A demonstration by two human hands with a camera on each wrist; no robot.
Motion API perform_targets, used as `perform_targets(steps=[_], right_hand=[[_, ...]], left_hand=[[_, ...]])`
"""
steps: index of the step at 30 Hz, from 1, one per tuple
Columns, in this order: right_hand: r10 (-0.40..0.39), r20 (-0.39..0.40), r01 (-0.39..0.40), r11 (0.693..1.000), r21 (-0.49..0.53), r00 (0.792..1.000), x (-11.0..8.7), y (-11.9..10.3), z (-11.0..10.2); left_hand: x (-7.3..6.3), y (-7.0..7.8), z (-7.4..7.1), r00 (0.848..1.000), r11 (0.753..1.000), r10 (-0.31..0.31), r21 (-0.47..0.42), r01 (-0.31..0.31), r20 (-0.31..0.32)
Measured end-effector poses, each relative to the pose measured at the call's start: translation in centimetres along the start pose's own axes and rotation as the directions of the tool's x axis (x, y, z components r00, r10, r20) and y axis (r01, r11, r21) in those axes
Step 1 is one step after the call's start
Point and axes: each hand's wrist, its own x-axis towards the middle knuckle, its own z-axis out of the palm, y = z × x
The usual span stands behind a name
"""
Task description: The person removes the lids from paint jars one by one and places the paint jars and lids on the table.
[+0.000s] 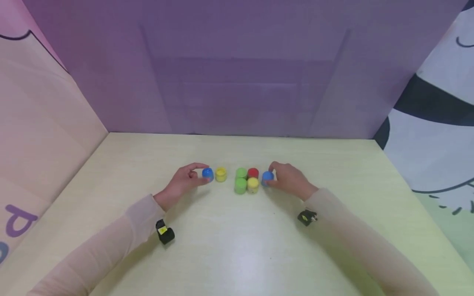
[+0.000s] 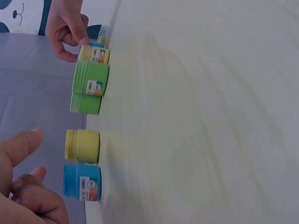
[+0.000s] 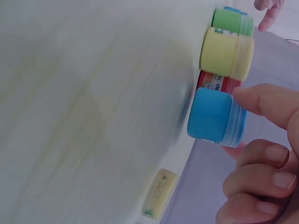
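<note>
My left hand [image 1: 181, 183] is at the left blue jar [image 1: 207, 174]. Its thumb and index finger are spread to either side of this jar in the head view, while the left wrist view shows its fingertips [image 2: 35, 136] apart from it. Beside that jar stands a yellow jar [image 2: 83, 145] whose top looks uncapped. My right hand [image 1: 292, 179] pinches another blue jar [image 3: 216, 116] near its clear lid, between thumb and index finger, with the other fingers curled. Between the hands, two green jars [image 1: 240, 186], a red jar [image 1: 253, 173] and a yellow jar [image 1: 253, 185] stand grouped together.
A pale yellow thing [image 3: 160, 193] with printed marks lies on the table near the right hand. The light wooden table [image 1: 237, 246] meets a purple panel [image 1: 237, 82] behind the jars. Printed side panels [image 1: 437, 156] flank it. Each wrist carries a small black camera [image 1: 164, 232].
</note>
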Motion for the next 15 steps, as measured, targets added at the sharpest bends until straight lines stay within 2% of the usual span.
perform_targets(steps=[8, 12, 15], right_hand=[[-0.014, 0.027, 0.015, 1.000, -0.020, 1.000, -1.5, -0.3, 0.1], [-0.069, 0.021, 0.070, 0.998, -0.003, 0.997, -2.4, -0.8, 0.4], [-0.110, 0.025, 0.109, 0.994, 0.002, 0.994, -3.2, -1.4, 0.7]], left_hand=[[-0.3, 0.2, 1.7, 0.998, 0.999, 0.036, -0.020, -0.035, 0.055], [-0.6, 0.4, 2.7, 0.994, 0.999, 0.053, -0.010, -0.052, 0.093], [-1.2, 0.7, 3.6, 0.990, 0.999, 0.035, -0.017, -0.033, 0.136]])
